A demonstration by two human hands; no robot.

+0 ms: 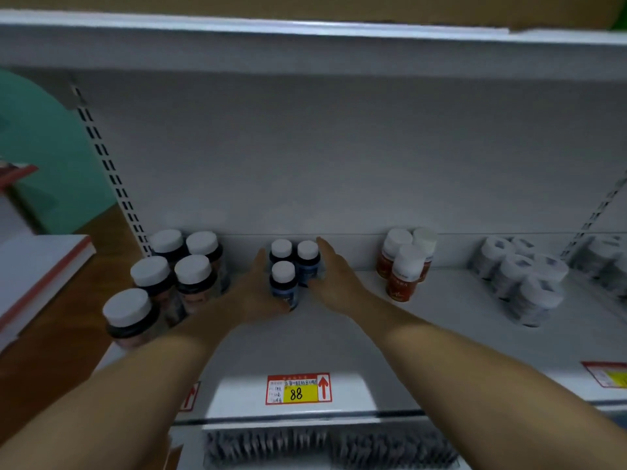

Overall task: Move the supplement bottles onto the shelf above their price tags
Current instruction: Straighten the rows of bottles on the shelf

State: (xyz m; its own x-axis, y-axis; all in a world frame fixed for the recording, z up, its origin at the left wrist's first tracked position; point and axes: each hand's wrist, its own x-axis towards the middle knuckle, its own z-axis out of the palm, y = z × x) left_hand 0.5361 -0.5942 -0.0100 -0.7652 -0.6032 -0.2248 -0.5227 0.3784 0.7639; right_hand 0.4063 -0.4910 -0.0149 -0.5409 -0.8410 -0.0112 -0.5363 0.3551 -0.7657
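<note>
Three blue supplement bottles [285, 283] with white caps stand in a tight group on the white shelf [339, 334], above the red and yellow price tag marked 88 [298, 389]. My left hand [252, 293] lies against the left side of the group with fingers straight, its lower fingers under the front bottle. My right hand [334, 279] presses the right side, fingers stretched toward the back wall. The bottles' lower parts are partly hidden by my hands.
Several dark bottles with white caps [169, 273] crowd the left end of the shelf. Three red-brown bottles [405, 262] stand to the right, then white wrapped packs [526, 283]. Another price tag [607, 374] sits at the right edge. An upper shelf [305, 28] hangs overhead.
</note>
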